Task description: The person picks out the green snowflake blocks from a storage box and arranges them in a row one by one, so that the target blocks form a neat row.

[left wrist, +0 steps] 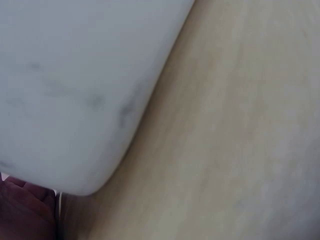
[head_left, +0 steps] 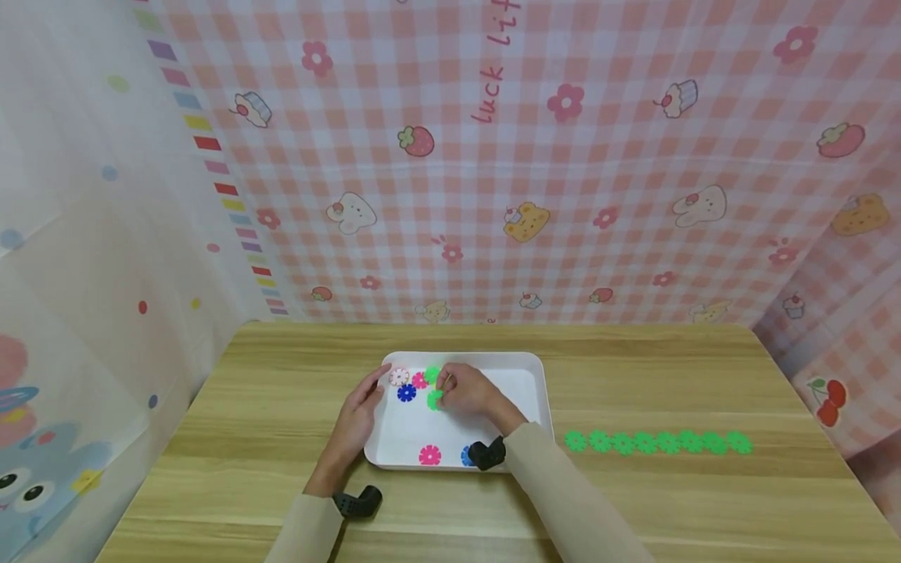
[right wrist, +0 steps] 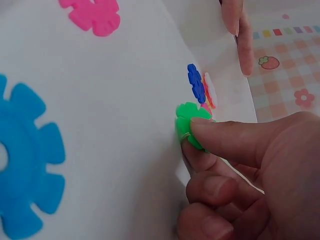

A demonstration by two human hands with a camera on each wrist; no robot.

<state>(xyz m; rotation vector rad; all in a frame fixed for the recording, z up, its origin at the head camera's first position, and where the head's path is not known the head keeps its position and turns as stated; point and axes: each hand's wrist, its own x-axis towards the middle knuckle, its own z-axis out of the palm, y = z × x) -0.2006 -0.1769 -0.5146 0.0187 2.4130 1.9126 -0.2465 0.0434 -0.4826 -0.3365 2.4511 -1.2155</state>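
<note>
My right hand (head_left: 466, 389) reaches over the white tray (head_left: 524, 383) and pinches a green snowflake disc (right wrist: 187, 115) between thumb and index finger, its other fingers folded below. Another green disc (head_left: 431, 374) lies just beyond the fingertips. Beside it sit a small pink disc (head_left: 419, 380), a dark blue disc (head_left: 407, 392) and a pale pink-and-white disc (head_left: 399, 377). My left hand (head_left: 359, 414) rests at the tray's left rim, fingers fairly straight along it. In the left wrist view only part of that hand (left wrist: 25, 207) shows, by the tray's outer corner.
Along the near side of the tray lie a pink disc (head_left: 430, 455) and a lighter blue disc (right wrist: 32, 160), partly covered by the right wrist camera in the head view. Right of the tray, several green discs (head_left: 644, 442) form a row on the wooden table (head_left: 633, 500). A checked cloth (head_left: 450, 180) hangs behind.
</note>
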